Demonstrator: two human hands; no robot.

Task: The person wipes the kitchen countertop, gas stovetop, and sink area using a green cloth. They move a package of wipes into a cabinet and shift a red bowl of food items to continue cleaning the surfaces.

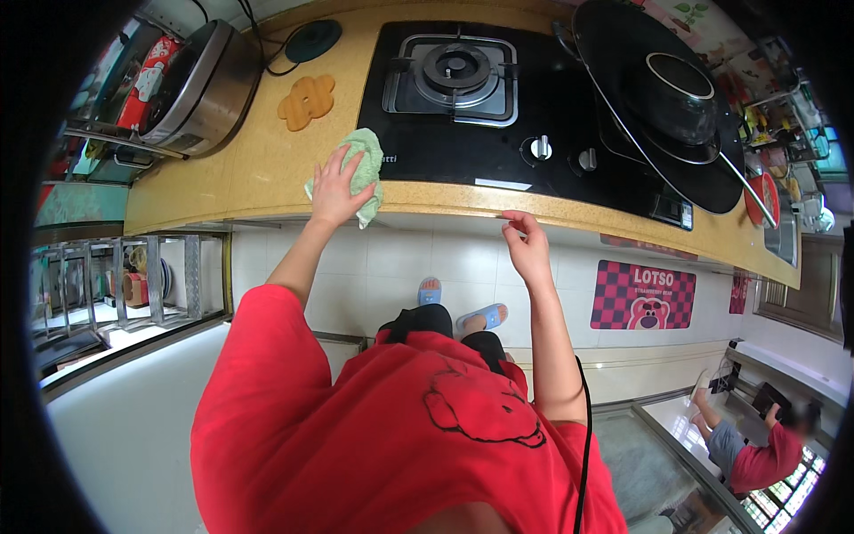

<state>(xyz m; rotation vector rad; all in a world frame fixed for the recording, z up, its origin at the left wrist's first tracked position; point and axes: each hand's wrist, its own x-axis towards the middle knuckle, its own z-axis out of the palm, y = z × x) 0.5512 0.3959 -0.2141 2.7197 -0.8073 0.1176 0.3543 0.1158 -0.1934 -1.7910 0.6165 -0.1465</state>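
Note:
My left hand (337, 190) lies flat with spread fingers on a light green cloth (364, 160), pressing it on the yellow countertop (260, 193) at the left front corner of a black glass gas hob (447, 157). Part of the cloth hangs over the counter's front edge. My right hand (527, 243) is by the counter's front edge below the hob, fingers bent, with nothing seen in it. A flower-shaped wooden trivet (307, 102) rests on the counter beyond the cloth. The hob's left burner (456, 69) is bare.
A black wok (667, 133) with a glass-lidded pan or lid inside covers the right burner. A rice cooker (207, 93) stands at the left, near a dark round lid (313, 41). A red bowl (762, 200) sits by the sink. Another person (760, 454) sits at the lower right.

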